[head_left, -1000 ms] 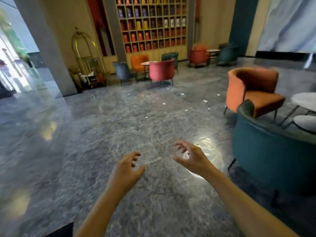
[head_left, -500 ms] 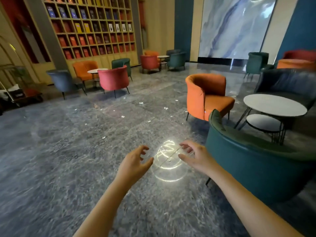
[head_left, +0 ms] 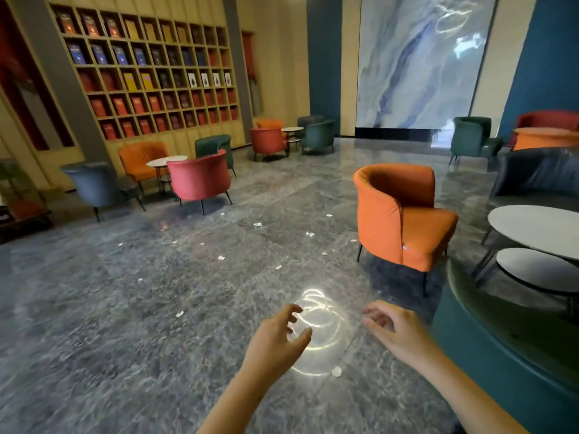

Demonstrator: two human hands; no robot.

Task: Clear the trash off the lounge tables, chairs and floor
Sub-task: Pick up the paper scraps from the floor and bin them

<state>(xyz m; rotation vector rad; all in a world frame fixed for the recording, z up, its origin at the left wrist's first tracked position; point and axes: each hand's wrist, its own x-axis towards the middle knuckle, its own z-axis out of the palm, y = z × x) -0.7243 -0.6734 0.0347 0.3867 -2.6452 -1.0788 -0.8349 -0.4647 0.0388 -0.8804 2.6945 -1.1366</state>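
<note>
Left hand (head_left: 275, 336) and right hand (head_left: 391, 332) over grey marble floor (head_left: 94, 308). Both grips apart, fingers slack, holding nothing. Roughly a dozen white paper scraps (head_left: 221, 257) scattered on floor, nearest scrap (head_left: 336, 371) between the wrists. Two round white desks (head_left: 539, 228) right.

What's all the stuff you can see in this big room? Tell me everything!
paper scraps: many, white, scattered across the floor
nearest scrap: one, white, on the floor just below the hands
orange armchair: one, mid-right, beside the tables
near round tables: two, white, right edge, one lower than the other
teal chair: one, bottom right
other armchairs: many, pink, orange, blue-grey, green, red, along the walls
bookshelf: one, tan, back-left wall
marble panel: one, blue-white, back wall
floor: grey, shiny
left hand: empty, fingers loosely curled, over the floor
right hand: empty, next to the teal chair
</note>
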